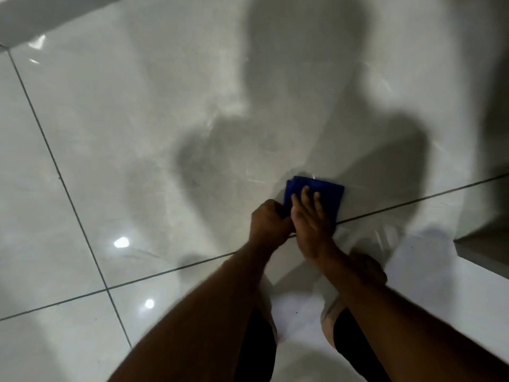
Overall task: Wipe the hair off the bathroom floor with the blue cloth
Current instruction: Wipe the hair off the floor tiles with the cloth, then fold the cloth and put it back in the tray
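Note:
A folded blue cloth point(327, 191) lies flat on the glossy white tiled floor point(137, 133), just beyond a dark grout line. My right hand point(309, 219) rests on top of it, palm down, fingers spread and pressing. My left hand point(268, 221) is closed in a fist at the cloth's near left corner, gripping its edge. A few thin dark hair-like marks point(140, 253) show on the tile to the left; the picture is blurred, so fine hair is hard to tell.
A raised white ledge point(482, 249) stands at the right. A wall base point(41, 17) runs across the top left. My bare feet point(369, 267) and knees are below my arms. My shadow covers the tile ahead.

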`<action>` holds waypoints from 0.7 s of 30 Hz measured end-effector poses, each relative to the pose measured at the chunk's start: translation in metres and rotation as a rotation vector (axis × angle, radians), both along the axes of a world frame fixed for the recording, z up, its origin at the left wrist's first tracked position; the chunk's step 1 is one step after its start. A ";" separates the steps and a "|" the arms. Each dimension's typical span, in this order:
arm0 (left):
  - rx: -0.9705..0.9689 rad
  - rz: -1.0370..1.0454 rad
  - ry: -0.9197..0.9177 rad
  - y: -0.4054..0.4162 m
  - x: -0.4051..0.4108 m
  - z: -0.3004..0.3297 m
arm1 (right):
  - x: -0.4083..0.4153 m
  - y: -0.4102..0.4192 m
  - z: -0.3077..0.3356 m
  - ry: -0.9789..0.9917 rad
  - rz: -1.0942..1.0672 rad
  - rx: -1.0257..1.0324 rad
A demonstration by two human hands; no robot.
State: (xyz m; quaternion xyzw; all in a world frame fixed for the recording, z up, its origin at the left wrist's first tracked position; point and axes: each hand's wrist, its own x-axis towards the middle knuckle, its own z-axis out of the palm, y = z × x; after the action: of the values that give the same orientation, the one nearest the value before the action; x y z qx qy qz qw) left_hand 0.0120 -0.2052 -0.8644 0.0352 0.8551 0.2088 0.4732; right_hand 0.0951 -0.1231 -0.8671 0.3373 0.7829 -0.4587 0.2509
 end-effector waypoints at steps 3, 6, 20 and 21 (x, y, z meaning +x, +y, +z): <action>-0.059 0.062 -0.111 -0.025 -0.010 0.004 | -0.017 -0.008 0.025 -0.009 -0.307 -0.416; -0.060 0.097 -0.157 -0.041 -0.020 0.034 | -0.030 -0.012 0.061 -0.010 -0.653 -0.683; 0.265 -0.167 -0.015 -0.035 -0.080 0.506 | -0.049 0.042 0.486 -0.119 -0.673 -0.808; 0.287 -0.188 -0.011 -0.037 -0.084 0.540 | -0.052 0.048 0.518 -0.127 -0.664 -0.846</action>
State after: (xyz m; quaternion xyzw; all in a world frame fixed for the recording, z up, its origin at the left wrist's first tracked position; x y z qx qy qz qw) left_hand -0.0723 -0.2418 -0.3242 0.1812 0.8068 0.2838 0.4854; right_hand 0.0434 -0.0747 -0.3496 0.4631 0.3646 -0.7671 0.2533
